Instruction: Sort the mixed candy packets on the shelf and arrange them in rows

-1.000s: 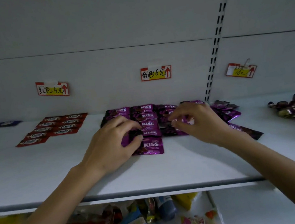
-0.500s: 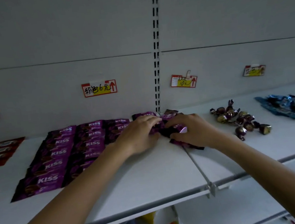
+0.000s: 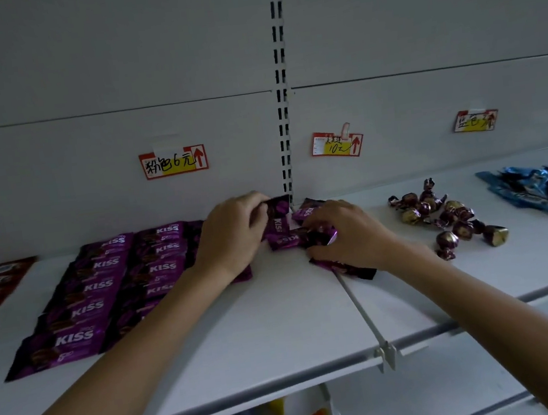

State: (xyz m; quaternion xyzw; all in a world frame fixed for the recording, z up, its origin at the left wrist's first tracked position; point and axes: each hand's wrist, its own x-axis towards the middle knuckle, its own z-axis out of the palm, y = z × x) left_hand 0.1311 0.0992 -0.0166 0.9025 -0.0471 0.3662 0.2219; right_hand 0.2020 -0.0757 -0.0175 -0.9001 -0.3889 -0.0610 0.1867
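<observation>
Purple KISS packet point(image 3: 278, 213) now lifts, pinched by the left hand point(image 3: 234, 236); the right hand point(image 3: 351, 232) grips the loose pile point(image 3: 285, 240), likely feeding the rows point(image 3: 103, 287).

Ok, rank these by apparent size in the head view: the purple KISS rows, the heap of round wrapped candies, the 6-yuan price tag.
1. purple KISS rows, clearly largest.
2. heap of round wrapped candies.
3. 6-yuan price tag, smallest, though it sits farthest back, so distance plays a part.
</observation>
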